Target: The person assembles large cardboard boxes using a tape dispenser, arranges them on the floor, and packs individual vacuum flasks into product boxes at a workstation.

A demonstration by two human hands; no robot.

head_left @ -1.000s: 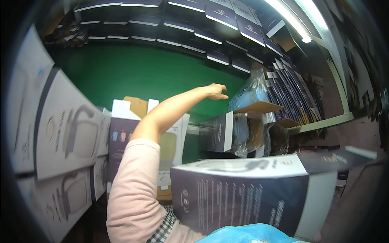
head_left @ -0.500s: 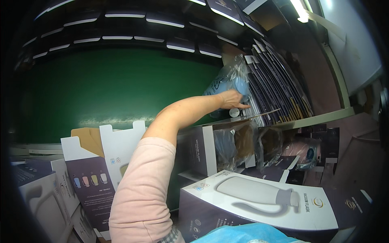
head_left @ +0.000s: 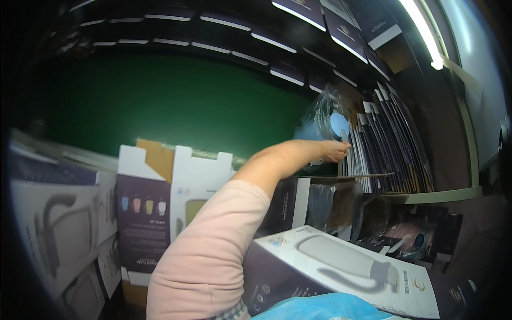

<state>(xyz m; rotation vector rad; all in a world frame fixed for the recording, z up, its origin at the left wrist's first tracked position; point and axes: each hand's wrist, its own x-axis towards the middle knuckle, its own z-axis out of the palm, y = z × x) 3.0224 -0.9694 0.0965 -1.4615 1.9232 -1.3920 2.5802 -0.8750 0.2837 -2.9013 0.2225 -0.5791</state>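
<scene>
My left hand (head_left: 335, 151) reaches out to the right, bare below a pink sleeve (head_left: 205, 250). Its fingers are drawn together at the near edge of a row of flattened cartons (head_left: 392, 141), close beside a light blue vacuum flask (head_left: 339, 124) in a clear plastic bag (head_left: 328, 101). Whether the fingers pinch a carton edge or part of the flask is too small to make out. My right hand is out of view.
A white and purple flask box (head_left: 341, 266) lies right in front of me. At left stand an upright open carton (head_left: 144, 224) and stacked boxes (head_left: 64, 224). Bagged flasks (head_left: 322, 205) sit under the rack rail (head_left: 442, 196). Dark boxes (head_left: 298, 16) line the far side of a green surface (head_left: 176, 101).
The view has swung, so the scene sits further right or lower. My left hand has moved a little toward me from the bagged flask, and its outstretched finger has drawn in.
</scene>
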